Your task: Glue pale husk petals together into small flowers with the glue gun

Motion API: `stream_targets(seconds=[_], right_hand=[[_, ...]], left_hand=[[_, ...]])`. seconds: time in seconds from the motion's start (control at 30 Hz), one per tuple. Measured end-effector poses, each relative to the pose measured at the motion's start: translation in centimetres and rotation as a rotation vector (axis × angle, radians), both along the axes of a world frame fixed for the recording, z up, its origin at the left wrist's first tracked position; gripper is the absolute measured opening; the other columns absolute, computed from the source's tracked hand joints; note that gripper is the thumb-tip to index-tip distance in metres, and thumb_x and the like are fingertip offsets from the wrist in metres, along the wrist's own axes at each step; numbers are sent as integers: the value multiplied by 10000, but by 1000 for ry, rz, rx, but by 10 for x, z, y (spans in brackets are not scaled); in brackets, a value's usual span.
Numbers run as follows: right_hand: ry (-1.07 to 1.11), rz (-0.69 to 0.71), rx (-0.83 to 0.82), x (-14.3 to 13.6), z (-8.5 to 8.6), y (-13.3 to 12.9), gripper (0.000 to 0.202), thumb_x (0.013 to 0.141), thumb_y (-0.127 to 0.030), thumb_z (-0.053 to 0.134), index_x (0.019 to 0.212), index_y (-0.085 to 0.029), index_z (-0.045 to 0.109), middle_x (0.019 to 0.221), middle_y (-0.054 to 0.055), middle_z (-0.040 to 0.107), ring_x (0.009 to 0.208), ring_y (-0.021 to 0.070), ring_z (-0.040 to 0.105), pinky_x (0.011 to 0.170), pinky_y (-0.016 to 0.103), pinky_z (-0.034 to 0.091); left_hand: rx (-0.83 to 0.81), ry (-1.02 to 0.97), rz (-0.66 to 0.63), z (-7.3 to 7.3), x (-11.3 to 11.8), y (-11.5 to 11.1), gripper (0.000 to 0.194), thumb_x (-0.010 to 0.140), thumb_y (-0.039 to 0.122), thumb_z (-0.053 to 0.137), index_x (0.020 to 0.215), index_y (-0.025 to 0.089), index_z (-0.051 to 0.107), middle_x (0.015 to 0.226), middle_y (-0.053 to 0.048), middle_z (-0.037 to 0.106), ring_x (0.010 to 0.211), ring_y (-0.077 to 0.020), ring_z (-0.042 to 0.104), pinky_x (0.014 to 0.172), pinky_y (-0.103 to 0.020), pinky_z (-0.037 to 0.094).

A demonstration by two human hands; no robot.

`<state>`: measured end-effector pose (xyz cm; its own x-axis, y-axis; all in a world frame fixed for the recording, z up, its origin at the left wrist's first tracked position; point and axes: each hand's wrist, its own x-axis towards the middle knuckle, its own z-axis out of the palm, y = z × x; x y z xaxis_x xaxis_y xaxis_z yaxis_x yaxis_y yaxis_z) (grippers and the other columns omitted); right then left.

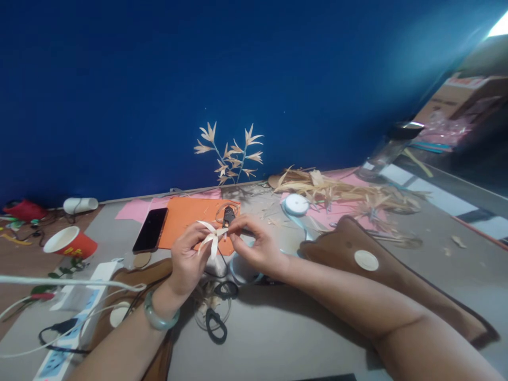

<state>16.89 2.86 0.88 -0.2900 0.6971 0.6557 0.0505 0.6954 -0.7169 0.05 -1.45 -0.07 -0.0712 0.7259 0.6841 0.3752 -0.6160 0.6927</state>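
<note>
Pinching a small pale cluster of dried straw leaves (212,238) between both hands above the grey surface (301,328): left hand (189,262) with grip closed around the base of the cluster, right hand (257,246) with fingertips closed on a thin strand at its stem end. Judging by this, midway through the piece: several narrow leaves already fanned out and gathered, binding at the stem seemingly not finished. Standing upright against the blue wall, a completed-looking pale straw-leaf sprig on thin stalks (230,153), suggesting earlier pieces done. Plenty of material left: heap of loose tan straw strips (341,193) on pink paper, well apart to the right, plus a white roll of tape (296,204) near it. Lying close below the hands, black-handled scissors (216,317); behind them an orange cutting mat (190,217) and a black smartphone (150,229)
</note>
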Motion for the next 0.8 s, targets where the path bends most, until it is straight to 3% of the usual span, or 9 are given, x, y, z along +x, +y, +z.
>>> stream_targets(seconds=[0.17, 0.4, 0.8], right_hand=[[24, 37, 22, 4, 11, -8, 50, 743, -155, 625, 777, -190, 621, 766, 45, 668, 724, 170, 606, 727, 345, 473], [23, 8, 19, 4, 15, -12, 47, 751, -187, 678, 755, -190, 631, 749, 35, 685, 713, 162, 609, 740, 345, 444], [34, -10, 22, 2, 17, -14, 111, 783, -133, 607, 694, -194, 582, 688, 17, 652, 682, 151, 592, 707, 326, 438]], left_hand=[[49, 99, 23, 2, 0, -3, 86, 796, 85, 636, 782, 163, 669, 816, -50, 689, 815, -171, 654, 743, -292, 518], [58, 139, -48, 0, 2, -4, 147, 785, 52, 631, 865, 169, 672, 896, -71, 710, 869, -194, 669, 777, -327, 538], [76, 182, 35, 1, 1, -6, 87, 815, 95, 610, 832, 163, 661, 831, -53, 691, 810, -159, 652, 745, -281, 524]])
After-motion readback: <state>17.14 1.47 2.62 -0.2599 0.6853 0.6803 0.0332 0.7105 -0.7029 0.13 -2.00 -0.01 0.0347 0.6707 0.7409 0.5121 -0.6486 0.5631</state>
